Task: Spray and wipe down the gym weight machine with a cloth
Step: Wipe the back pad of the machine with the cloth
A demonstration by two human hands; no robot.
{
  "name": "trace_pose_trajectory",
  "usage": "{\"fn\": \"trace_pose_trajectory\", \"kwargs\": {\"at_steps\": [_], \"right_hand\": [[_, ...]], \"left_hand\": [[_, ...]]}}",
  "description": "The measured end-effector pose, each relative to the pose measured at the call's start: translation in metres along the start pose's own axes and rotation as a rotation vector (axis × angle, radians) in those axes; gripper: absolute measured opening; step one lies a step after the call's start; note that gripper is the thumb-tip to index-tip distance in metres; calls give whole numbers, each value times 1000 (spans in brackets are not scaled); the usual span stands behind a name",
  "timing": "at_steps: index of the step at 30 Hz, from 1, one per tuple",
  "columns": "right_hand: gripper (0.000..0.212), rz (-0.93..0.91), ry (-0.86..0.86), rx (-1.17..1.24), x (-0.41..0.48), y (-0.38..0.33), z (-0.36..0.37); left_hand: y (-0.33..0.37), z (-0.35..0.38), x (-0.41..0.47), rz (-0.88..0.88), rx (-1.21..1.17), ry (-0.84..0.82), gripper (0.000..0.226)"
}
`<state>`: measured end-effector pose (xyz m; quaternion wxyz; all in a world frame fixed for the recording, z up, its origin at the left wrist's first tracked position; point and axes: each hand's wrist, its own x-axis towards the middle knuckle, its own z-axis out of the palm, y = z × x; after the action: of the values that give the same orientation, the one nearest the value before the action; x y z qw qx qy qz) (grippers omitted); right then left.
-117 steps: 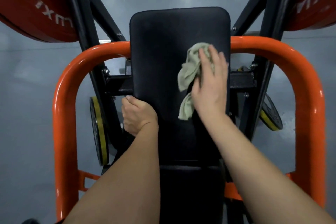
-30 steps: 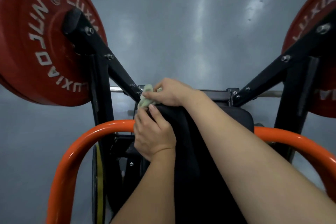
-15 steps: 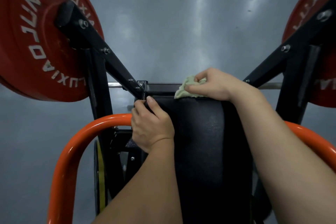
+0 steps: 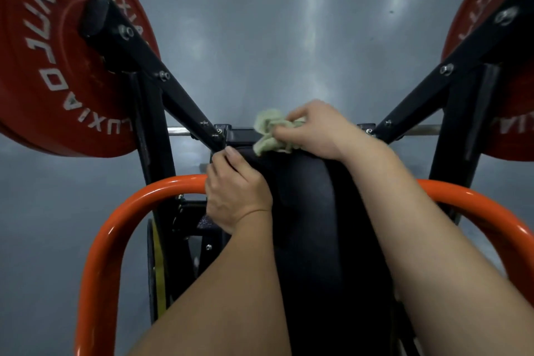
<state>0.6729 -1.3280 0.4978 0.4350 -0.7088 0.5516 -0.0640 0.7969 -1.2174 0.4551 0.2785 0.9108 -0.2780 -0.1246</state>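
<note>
The right hand [image 4: 315, 130] pinches the cloth [image 4: 268, 136] atop the black pad [image 4: 312, 211]; the left hand [image 4: 237, 196] clasps its edge

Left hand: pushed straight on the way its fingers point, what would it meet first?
Probably the bolted black bracket, just beyond the left hand at the back pad corner; depth is unclear.

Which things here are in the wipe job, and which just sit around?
Job: cloth, gripped by the right hand; pad, its edge held by the left hand.
Idle: left plate, right plate, orange bar, floor.
</note>
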Motion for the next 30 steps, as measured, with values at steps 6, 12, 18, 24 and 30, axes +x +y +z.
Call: {"fn": "trace_pose_trajectory", "kwargs": {"at_steps": [6, 12, 18, 24, 30], "right_hand": [[48, 206, 134, -40, -32, 21, -26], [40, -8, -40, -199, 19, -53, 34], [49, 14, -55, -171, 19, -43, 29], [50, 157, 111, -184, -16, 5, -10], [47, 280, 159, -291, -27, 3, -20]], "left_hand": [[0, -2, 0, 20, 1, -27, 66], [2, -4, 0, 4, -1, -34, 72], [2, -4, -1, -4, 3, -15, 70], [1, -1, 0, -28, 19, -24, 49], [0, 0, 0, -12, 39, 1, 49]]}}
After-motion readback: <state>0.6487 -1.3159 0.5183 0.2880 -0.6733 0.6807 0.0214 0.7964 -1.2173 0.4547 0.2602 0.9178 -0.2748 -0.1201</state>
